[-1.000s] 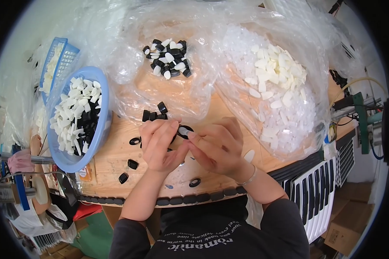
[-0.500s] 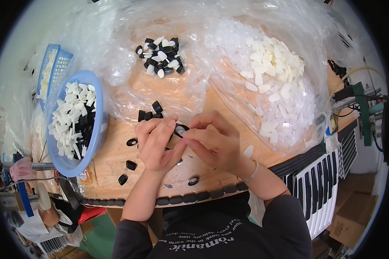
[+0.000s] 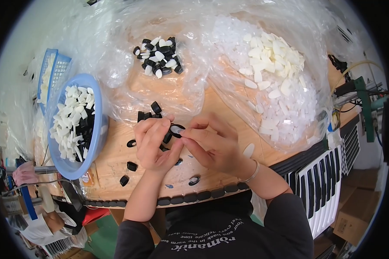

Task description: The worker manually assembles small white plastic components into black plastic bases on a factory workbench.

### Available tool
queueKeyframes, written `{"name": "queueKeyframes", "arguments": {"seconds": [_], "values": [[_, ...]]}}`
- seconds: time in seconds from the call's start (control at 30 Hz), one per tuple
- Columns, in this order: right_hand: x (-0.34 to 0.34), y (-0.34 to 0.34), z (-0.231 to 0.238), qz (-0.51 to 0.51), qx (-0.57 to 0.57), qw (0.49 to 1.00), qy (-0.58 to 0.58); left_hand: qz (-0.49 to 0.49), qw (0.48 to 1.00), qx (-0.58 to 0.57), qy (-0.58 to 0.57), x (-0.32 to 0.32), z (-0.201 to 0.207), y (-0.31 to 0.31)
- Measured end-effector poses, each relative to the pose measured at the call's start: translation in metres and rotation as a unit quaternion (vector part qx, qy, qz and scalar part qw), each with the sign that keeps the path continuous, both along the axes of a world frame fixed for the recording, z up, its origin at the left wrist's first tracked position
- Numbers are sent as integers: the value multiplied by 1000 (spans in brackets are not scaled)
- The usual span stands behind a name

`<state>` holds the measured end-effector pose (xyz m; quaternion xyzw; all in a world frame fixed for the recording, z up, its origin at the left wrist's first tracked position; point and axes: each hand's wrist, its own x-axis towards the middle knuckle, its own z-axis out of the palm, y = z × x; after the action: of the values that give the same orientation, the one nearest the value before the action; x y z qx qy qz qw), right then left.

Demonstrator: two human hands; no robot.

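Lying between the two hands at the near centre of the table (image 3: pixel 112 155), the oval piece (image 3: pixel 176 130) has a black rim and a pale, semi-clear centre. It is raised at a tilt, with its face toward the viewer. The right hand (image 3: pixel 214 144) pinches its right edge between thumb and fingertips. The left hand (image 3: pixel 153 144) curls around its left side, fingers on the far side and thumb on the near side; whether it clamps the piece cannot be told.

Small black pieces (image 3: pixel 149 115) cluster just beyond the left hand. A black ring (image 3: pixel 131 143) and two black blocks (image 3: pixel 132 166) lie to its left; a second ring (image 3: pixel 194 180) lies nearer, between the forearms. A white chip (image 3: pixel 248 150) sits just right of the right hand. A blue bowl (image 3: pixel 100 142) at left holds white and black pieces. A mixed pile (image 3: pixel 161 56) occupies the far centre on clear plastic (image 3: pixel 116 99). Cream chips (image 3: pixel 274 58) and clear pieces (image 3: pixel 285 112) fill the far right. A black strip (image 3: pixel 190 198) lines the near edge.

The hands block part of the table beneath them. Black parts show between the left fingers and thumb; whether these are held or lie on the table is unclear. The bowl partly hides a blue basket (image 3: pixel 62 69). Glare blurs the clear pieces.
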<state>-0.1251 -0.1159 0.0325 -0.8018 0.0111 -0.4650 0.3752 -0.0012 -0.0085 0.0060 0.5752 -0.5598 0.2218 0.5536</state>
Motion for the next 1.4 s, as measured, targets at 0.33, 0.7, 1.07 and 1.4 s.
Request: {"name": "queueKeyframes", "arguments": {"seconds": [0.33,0.7,1.07,1.4], "values": [[-1,-3,7,-14,-12,1000,-10,16,998,30,-45,0,-1,-1],[-5,-18,7,78,25,996,46,-10,997,42,-59,1,0,-4],[-12,-34,8,163,39,977,132,-48,994,75,-59,-2,2,-8],[-14,-39,8,205,147,950,182,-61,994,76,-50,-4,-2,-12]]}}
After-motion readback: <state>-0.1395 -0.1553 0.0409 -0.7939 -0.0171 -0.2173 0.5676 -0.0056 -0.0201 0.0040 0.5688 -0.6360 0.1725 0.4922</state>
